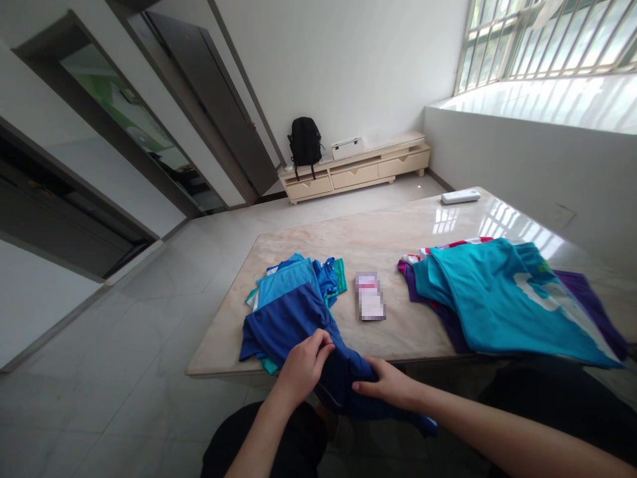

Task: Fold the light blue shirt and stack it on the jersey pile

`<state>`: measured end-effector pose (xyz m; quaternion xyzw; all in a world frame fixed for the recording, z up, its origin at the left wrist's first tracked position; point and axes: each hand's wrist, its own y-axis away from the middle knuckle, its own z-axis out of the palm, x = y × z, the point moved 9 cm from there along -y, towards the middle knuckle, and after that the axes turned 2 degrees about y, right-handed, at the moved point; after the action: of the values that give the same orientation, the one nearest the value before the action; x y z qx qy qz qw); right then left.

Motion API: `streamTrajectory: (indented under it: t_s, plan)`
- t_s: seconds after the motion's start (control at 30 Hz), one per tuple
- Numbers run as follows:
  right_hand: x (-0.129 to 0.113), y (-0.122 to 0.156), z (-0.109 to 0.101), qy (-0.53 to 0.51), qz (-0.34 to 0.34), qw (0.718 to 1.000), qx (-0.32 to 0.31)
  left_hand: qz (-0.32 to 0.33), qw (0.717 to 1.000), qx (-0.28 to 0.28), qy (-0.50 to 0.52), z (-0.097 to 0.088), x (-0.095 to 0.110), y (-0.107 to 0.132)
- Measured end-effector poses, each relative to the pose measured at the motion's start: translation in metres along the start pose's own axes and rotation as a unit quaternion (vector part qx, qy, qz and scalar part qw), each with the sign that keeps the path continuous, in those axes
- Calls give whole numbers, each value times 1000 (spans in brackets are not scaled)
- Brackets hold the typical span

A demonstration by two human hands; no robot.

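A dark blue garment [291, 318] lies on top of a small pile of blue and teal clothes [298, 275] at the near left of the marble table [378, 232], with one end hanging over the front edge. My left hand [301, 368] is closed, pinching the dark blue cloth at the table's edge. My right hand [391, 385] grips the hanging part of the same garment just to the right. A second pile, topped by a teal shirt [502, 292] with purple cloth under it, lies on the right side.
A small blurred card or packet [369, 297] lies between the two piles. A white remote [460, 196] sits at the table's far edge. A low cabinet [355, 171] with a black backpack [304, 143] stands against the far wall. Tiled floor lies to the left.
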<state>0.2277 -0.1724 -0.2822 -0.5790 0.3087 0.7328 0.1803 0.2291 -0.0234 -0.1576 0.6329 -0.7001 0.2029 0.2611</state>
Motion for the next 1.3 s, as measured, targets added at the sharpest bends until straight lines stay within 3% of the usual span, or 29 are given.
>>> streamTrajectory:
  t_s: [0.13, 0.27, 0.33, 0.5, 0.6, 0.67, 0.8, 0.97, 1.07, 1.23, 1.3]
  plan:
    - [-6, 1, -4, 58, -59, 996, 26, -24, 998, -44, 38, 21, 7, -1]
    - [11, -4, -5, 36, -18, 999, 35, -19, 981, -145, 125, 51, 26, 3]
    - [13, -7, -7, 9, -21, 999, 40, -11, 975, -169, 141, 56, 30, 6]
    - [12, -14, -20, -119, -29, 989, 80, 18, 986, -156, 63, 48, 11, 4]
    - [16, -14, -28, -153, 9, 982, 108, -26, 989, -147, -13, 42, -15, 3]
    - [14, -12, -32, -161, 11, 978, 132, -49, 993, -107, -33, 32, -23, 1]
    - [11, -9, -28, -127, 2, 985, 120, -12, 999, -51, 3, 19, -13, -1]
    - [21, -10, -19, -118, 14, 989, 92, -6, 995, -98, 1, 31, -4, 0]
    - [18, -8, -16, -94, 20, 993, 74, -15, 995, -98, -11, 33, -1, -1]
    - [12, 4, -9, 26, 67, 997, 28, -39, 998, -45, 31, 21, -1, -4]
    - [9, 6, -6, 60, 52, 997, 10, -49, 998, -17, 29, 14, -3, -5]
